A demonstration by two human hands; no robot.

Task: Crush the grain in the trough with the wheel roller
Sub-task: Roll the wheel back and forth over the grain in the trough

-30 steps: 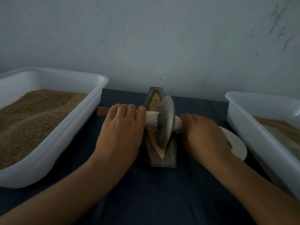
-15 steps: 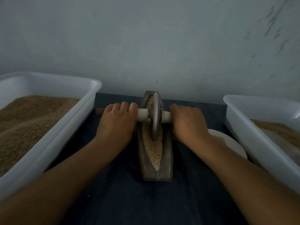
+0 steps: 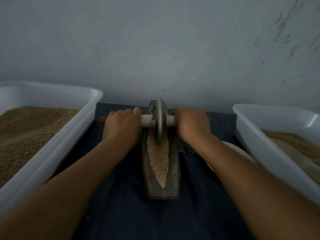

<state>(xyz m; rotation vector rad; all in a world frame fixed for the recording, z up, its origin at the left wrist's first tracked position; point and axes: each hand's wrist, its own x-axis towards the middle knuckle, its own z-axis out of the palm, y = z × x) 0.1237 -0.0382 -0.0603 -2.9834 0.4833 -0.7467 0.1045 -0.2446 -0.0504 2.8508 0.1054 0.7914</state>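
Head view, single entry.

Trough (image 3: 173,179): dark, boat-shaped, lying lengthwise from the near middle of the table (image 3: 121,213) toward its far edge at the wall. Holds the grain (image 3: 158,160), a pale strip along the groove, exposed on the near half.

Wheel roller (image 3: 159,118): metal disc standing upright on edge in the groove at the trough's far end, its axle crosswise. Judged to be at the far limit of a stroke, with the near grain next in its path.

Left hand (image 3: 121,127): fingers curled over the left axle handle, knuckles up, close beside the disc. The handle's dark tip protrudes past it toward the left bin.

Right hand (image 3: 192,125): wrapped likewise round the right handle. The paired grip on either side presumably keeps the disc vertical and the pressure even.

Left bin (image 3: 57,141): white, along the table's left edge, filled with brown grain.

Right bin (image 3: 256,135): white, along the right edge, partly filled.

White plate (image 3: 242,153): between trough and right bin, mostly hidden under the right forearm.
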